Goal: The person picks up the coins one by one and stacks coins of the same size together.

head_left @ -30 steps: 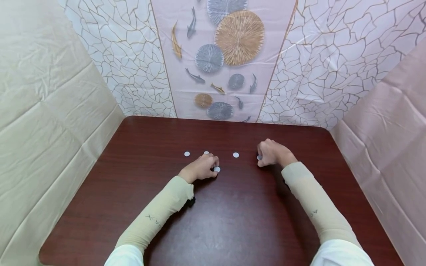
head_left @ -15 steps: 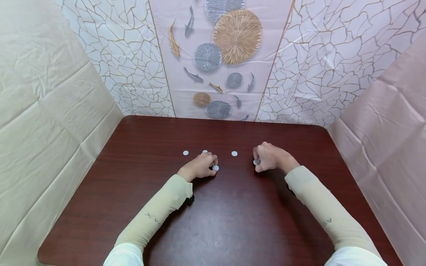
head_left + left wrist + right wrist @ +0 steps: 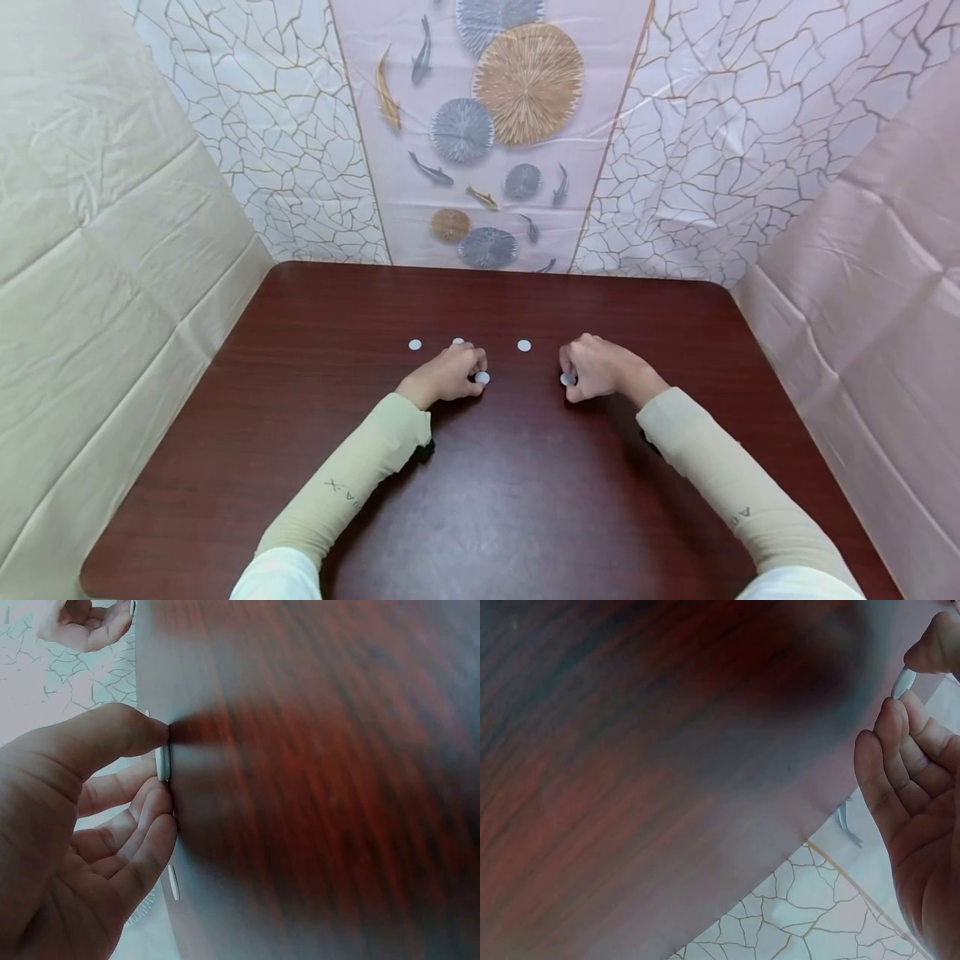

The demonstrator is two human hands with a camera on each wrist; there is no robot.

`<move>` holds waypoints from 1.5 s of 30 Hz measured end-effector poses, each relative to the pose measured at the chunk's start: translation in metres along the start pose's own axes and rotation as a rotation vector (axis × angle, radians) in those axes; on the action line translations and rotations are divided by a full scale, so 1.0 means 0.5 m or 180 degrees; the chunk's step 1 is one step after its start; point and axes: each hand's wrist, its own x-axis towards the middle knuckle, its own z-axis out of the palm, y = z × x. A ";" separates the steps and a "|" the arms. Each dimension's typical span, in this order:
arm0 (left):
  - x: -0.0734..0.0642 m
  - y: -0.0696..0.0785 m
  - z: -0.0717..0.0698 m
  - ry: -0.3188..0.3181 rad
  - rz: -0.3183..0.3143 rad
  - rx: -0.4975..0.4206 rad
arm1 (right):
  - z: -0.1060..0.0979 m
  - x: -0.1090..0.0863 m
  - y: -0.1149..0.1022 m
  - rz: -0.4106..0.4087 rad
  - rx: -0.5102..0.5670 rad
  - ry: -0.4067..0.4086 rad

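Observation:
Between thumb and fingers, my left hand pinches a small white round disc at the table surface. In the left wrist view that disc shows edge-on, thin and pale, between the thumb tip and the fingertips. To its right, my right hand pinches a second white disc close over the table. The right wrist view shows this disc tilted between the thumb and fingertips. The two hands face each other with a gap of bare wood between them.
Behind the hands, a row of white discs lies on the dark red-brown table: a left disc, a middle disc partly hidden by the left hand, and a right disc. A patterned cloth hangs behind the table.
My right hand has moved nearer to me and a little left with its disc, closing toward the left hand. The left hand holds its place; the view has shifted slightly.

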 end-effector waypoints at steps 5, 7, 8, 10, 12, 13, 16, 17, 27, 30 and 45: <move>0.000 -0.003 0.001 0.0004 -0.0008 -0.0024 | 0.008 0.003 -0.006 -0.0011 -0.0001 0.0015; 0.000 -0.003 0.002 0.0004 0.0003 -0.0039 | 0.011 0.005 -0.006 -0.0011 -0.0022 0.0017; 0.000 -0.004 0.002 0.0010 0.0012 -0.0036 | 0.012 0.006 -0.006 -0.0006 -0.0023 0.0021; 0.000 -0.004 0.003 0.0020 0.0025 -0.0030 | 0.014 0.007 -0.005 0.0015 -0.0029 0.0021; 0.000 -0.004 0.003 0.0031 0.0034 -0.0028 | 0.016 0.007 -0.004 0.0045 -0.0033 0.0017; 0.000 -0.003 0.003 0.0038 0.0038 -0.0027 | 0.016 0.007 -0.003 0.0063 -0.0025 0.0010; 0.001 -0.003 0.002 0.0042 0.0039 -0.0028 | 0.015 0.007 -0.002 0.0111 0.0022 -0.0030; 0.001 -0.003 0.002 0.0040 0.0039 -0.0032 | 0.014 0.006 -0.001 0.0132 0.0053 -0.0052; -0.002 -0.004 -0.005 -0.0032 0.0102 -0.0002 | 0.000 0.005 0.004 0.0322 0.0338 -0.0346; -0.004 0.000 -0.012 -0.0081 0.0102 0.0053 | -0.001 0.005 0.004 0.0304 0.0365 -0.0344; 0.064 0.039 -0.058 -0.0214 0.0189 0.0212 | 0.002 0.004 0.009 0.0205 0.0429 -0.0293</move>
